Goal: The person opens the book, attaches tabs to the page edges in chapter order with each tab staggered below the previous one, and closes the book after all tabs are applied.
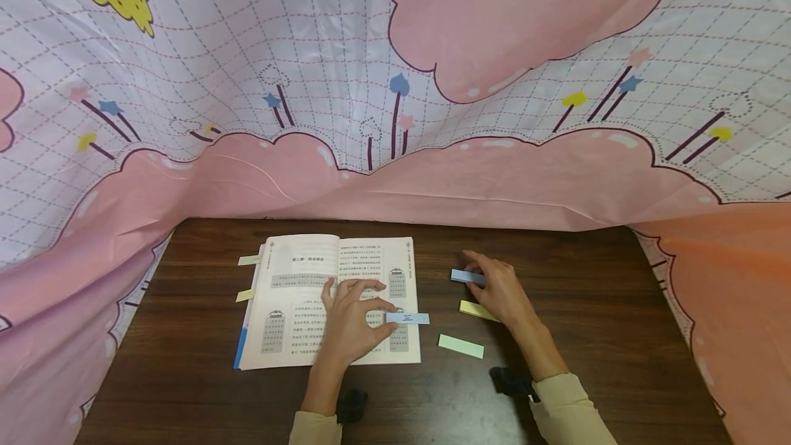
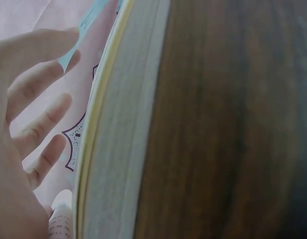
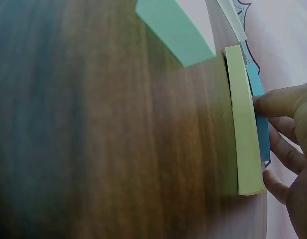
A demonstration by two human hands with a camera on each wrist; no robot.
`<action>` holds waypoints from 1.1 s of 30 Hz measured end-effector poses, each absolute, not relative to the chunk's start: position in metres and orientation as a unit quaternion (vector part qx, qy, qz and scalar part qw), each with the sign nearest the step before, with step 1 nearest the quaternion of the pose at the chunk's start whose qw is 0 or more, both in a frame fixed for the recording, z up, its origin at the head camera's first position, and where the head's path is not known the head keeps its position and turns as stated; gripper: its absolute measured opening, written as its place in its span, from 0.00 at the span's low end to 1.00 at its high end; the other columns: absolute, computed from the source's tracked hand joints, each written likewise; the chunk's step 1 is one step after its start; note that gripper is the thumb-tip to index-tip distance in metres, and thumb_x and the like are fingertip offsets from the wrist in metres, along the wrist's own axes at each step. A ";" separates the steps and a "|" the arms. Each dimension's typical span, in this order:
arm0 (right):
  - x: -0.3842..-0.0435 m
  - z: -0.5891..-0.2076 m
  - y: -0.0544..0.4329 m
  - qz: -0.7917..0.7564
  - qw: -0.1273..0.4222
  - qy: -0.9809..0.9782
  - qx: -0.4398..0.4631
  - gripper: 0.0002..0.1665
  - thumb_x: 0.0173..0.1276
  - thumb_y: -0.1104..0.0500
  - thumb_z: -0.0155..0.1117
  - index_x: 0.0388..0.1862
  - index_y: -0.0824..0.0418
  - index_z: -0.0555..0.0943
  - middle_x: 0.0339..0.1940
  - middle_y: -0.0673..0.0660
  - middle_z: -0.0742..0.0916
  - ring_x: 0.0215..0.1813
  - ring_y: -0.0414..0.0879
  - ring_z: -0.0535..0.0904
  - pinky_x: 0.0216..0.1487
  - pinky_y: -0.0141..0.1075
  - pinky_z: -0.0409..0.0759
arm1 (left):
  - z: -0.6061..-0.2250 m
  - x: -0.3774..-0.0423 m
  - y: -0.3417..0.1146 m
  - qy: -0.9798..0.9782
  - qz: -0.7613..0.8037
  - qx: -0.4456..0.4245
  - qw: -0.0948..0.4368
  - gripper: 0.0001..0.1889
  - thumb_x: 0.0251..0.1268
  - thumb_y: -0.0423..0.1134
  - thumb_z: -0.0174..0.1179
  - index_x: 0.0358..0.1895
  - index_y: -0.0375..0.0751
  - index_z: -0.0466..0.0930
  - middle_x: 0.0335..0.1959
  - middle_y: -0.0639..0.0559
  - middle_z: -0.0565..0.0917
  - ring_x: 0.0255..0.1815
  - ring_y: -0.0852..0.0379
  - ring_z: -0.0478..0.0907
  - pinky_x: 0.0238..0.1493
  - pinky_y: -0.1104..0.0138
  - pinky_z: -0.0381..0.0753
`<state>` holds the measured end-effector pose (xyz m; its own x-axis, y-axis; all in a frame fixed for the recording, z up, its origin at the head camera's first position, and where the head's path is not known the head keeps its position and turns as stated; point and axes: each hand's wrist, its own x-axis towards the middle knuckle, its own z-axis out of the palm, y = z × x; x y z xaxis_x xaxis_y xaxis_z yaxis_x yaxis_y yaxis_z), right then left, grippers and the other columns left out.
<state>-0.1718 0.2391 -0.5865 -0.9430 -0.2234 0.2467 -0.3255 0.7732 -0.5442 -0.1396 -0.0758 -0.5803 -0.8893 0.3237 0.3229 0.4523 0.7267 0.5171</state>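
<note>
My left hand (image 1: 349, 325) pinches a blue sticky note (image 1: 408, 318) between thumb and index finger, over the right page of an open book (image 1: 309, 335). Dark handwritten strokes mark this note; the other fingers are spread above the pages. In the left wrist view the note (image 2: 86, 30) looks slightly bent at the fingertips. My right hand (image 1: 502, 288) grips a blue sticky note pad (image 1: 465, 276) on the table, thumb on its near side and fingers beyond. A yellow pad (image 1: 477, 310) lies just nearer, partly behind that hand, with a green pad (image 1: 461, 346) nearer still.
Two sticky tabs, a pale green one (image 1: 249, 260) and a yellow one (image 1: 244, 295), stick out from the book's left edge. The dark wooden table (image 1: 185, 390) is bordered behind by a pink patterned cloth (image 1: 463, 204), which also hangs at both sides.
</note>
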 end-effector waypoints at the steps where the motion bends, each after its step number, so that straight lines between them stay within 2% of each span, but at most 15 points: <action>1: -0.172 -0.586 0.239 0.305 0.083 -0.937 0.148 0.41 0.51 0.72 0.77 0.66 0.63 0.75 0.42 0.56 0.88 0.46 0.55 0.84 0.58 0.63 0.71 | -0.581 -0.139 -0.076 -0.923 -0.304 -0.210 0.105 0.09 0.43 0.55 0.78 0.31 0.68 0.90 0.53 0.63 0.81 0.59 0.53 0.68 0.69 0.35 0.37; 7: -0.169 -0.583 0.236 0.307 0.082 -0.937 0.145 0.40 0.52 0.70 0.78 0.66 0.62 0.74 0.44 0.57 0.88 0.48 0.55 0.84 0.60 0.62 0.70 | -0.581 -0.138 -0.075 -0.923 -0.302 -0.213 0.106 0.09 0.44 0.55 0.77 0.32 0.68 0.90 0.53 0.64 0.81 0.60 0.53 0.68 0.70 0.35 0.34; 13: -0.162 -0.575 0.223 0.316 0.079 -0.934 0.147 0.40 0.53 0.66 0.79 0.66 0.60 0.75 0.47 0.55 0.88 0.53 0.56 0.79 0.64 0.66 0.59 | -0.581 -0.138 -0.073 -0.917 -0.316 -0.217 0.114 0.10 0.44 0.54 0.78 0.33 0.67 0.90 0.52 0.63 0.82 0.60 0.52 0.69 0.69 0.34 0.33; 16: -0.160 -0.574 0.217 0.320 0.072 -0.932 0.151 0.41 0.52 0.66 0.80 0.66 0.59 0.76 0.47 0.54 0.88 0.54 0.54 0.79 0.65 0.65 0.57 | -0.581 -0.138 -0.073 -0.916 -0.319 -0.216 0.115 0.10 0.44 0.53 0.78 0.33 0.67 0.90 0.53 0.62 0.81 0.60 0.52 0.69 0.70 0.34 0.32; 22: -0.155 -0.576 0.209 0.324 0.074 -0.930 0.159 0.41 0.51 0.67 0.80 0.66 0.59 0.76 0.46 0.54 0.88 0.54 0.52 0.81 0.65 0.63 0.60 | -0.581 -0.136 -0.072 -0.916 -0.320 -0.209 0.121 0.10 0.44 0.54 0.78 0.33 0.68 0.90 0.57 0.61 0.79 0.60 0.51 0.69 0.69 0.33 0.31; 33: -0.143 -0.573 0.199 0.318 0.063 -0.928 0.181 0.40 0.52 0.65 0.80 0.66 0.58 0.77 0.46 0.50 0.88 0.57 0.52 0.80 0.64 0.59 0.64 | -0.585 -0.136 -0.069 -0.911 -0.329 -0.205 0.139 0.11 0.44 0.55 0.78 0.33 0.67 0.90 0.58 0.59 0.80 0.62 0.50 0.68 0.68 0.32 0.28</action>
<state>-0.1433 0.1986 -0.5727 -0.9265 -0.2964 0.2318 -0.3763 0.7321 -0.5679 -0.1364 -0.0690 -0.5846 -0.8775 0.2825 0.3876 0.4648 0.7000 0.5422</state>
